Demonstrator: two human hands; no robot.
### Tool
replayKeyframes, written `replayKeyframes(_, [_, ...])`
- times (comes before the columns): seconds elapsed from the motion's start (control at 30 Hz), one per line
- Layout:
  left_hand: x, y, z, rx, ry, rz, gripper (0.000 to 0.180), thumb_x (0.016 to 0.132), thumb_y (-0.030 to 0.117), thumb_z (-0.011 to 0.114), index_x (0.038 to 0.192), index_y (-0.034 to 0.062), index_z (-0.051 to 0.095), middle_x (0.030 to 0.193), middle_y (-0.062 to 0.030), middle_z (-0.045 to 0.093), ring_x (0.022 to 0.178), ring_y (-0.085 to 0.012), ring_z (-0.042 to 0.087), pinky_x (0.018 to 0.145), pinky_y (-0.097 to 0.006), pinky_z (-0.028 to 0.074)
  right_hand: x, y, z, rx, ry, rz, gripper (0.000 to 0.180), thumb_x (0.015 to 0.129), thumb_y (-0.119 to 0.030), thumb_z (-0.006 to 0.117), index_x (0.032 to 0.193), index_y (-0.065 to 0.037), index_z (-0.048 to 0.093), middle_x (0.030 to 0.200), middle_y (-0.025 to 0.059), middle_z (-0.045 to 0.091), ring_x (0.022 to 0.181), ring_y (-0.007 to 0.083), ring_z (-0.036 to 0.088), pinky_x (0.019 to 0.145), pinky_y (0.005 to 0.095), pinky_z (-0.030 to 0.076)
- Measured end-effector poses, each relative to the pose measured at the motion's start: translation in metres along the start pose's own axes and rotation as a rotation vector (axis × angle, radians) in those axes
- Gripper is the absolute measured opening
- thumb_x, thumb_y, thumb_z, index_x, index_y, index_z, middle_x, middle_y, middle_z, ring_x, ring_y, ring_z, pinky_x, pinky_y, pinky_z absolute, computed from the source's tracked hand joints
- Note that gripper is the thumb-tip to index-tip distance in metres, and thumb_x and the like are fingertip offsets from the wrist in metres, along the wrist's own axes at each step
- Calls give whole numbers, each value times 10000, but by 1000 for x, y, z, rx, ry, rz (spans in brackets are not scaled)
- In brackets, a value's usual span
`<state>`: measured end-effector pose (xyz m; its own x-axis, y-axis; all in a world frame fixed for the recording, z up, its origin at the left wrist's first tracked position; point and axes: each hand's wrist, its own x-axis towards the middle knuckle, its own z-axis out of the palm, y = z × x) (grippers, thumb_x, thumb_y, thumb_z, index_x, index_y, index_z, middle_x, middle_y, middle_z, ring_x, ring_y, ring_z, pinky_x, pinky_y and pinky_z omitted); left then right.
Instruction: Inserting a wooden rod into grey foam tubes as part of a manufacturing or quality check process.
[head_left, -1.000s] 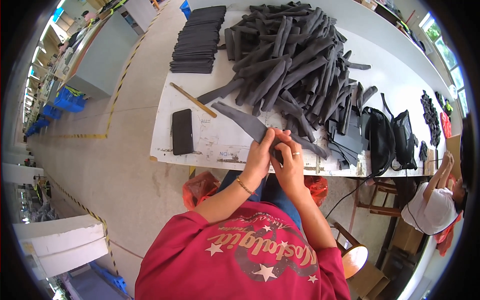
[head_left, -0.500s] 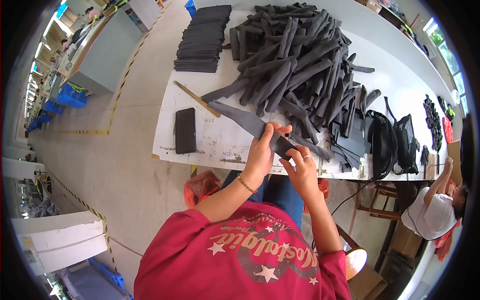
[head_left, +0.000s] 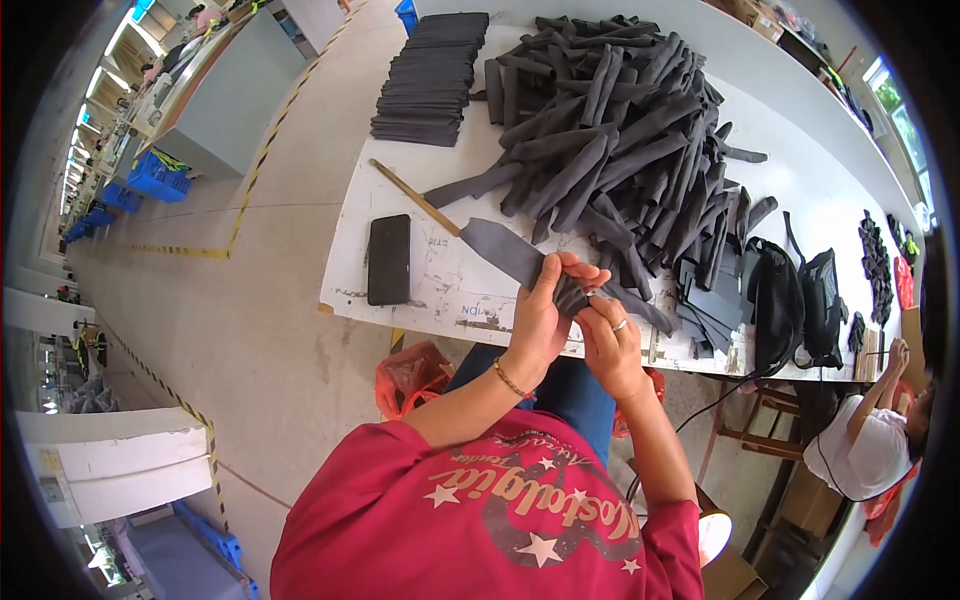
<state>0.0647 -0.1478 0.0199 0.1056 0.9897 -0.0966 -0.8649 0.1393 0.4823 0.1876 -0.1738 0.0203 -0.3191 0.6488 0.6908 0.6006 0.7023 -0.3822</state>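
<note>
I am looking down into a garment or sewing workshop: a long white worktable is carrying a heap of dark fabric tubes and a stack of flat cut pieces, yellow floor tape is marking aisles, and another worker is sitting nearby.

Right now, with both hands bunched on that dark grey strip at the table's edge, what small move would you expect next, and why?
Probably a further tuck or roll of the near end. The left hand grips the gathered end of the grey strip, the right hand pinches beside it, and the strip's far end lies flat on the white table. The pile of rolled grey pieces behind suggests that shape.
</note>
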Motion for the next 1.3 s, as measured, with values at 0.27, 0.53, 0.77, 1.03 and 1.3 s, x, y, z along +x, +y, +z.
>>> replayKeyframes(0.27, [-6, -10, -1, -20, 20, -32, 282, 1002, 315, 465, 1000, 53, 568, 930, -110, 657, 1049, -306, 614, 959, -395, 452, -1, 0, 4, 11, -7, 7, 278, 665, 78, 697, 903, -3, 579, 976, 132, 563, 760, 299, 602, 632, 389, 513])
replayKeyframes(0.53, [0, -11, -12, 24, -15, -70, 304, 1000, 333, 462, 1049, 51, 564, 1033, -123, 652, 1105, -295, 584, 956, -391, 450, -3, 2, 2, 236, -85, 370, 169, 775, 17, 689, 909, 7, 586, 1003, 141, 567, 807, 295, 613, 715, 344, 528])
replayKeyframes(0.77, [29, 19, -24, 66, -31, 75, 365, 991, 386, 455, 1108, 60, 567, 1190, -157, 626, 1143, -206, 561, 987, -366, 427, -19, -2, 16, 804, 470, 897, 58, 882, -51, 637, 889, -14, 592, 1055, 61, 537, 918, 92, 507, 781, 227, 427])
replayKeyframes(1.03, [19, 23, -19, 228, -123, 16, 458, 933, 430, 559, 1177, 42, 569, 1203, -160, 605, 1112, -257, 582, 929, -417, 483, 1, -6, 17, 657, 192, 994, 130, 914, -136, 638, 911, -11, 605, 840, 11, 594, 734, 69, 534, 675, 216, 460])
replayKeyframes(1.3, [19, 38, -70, 250, 189, 45, 317, 922, 230, 630, 1074, -46, 591, 967, -190, 666, 930, -328, 660, 842, -400, 533, -29, 15, 17, 509, 157, 840, 101, 867, -52, 667, 864, 1, 582, 757, 49, 587, 678, 104, 537, 647, 246, 452])
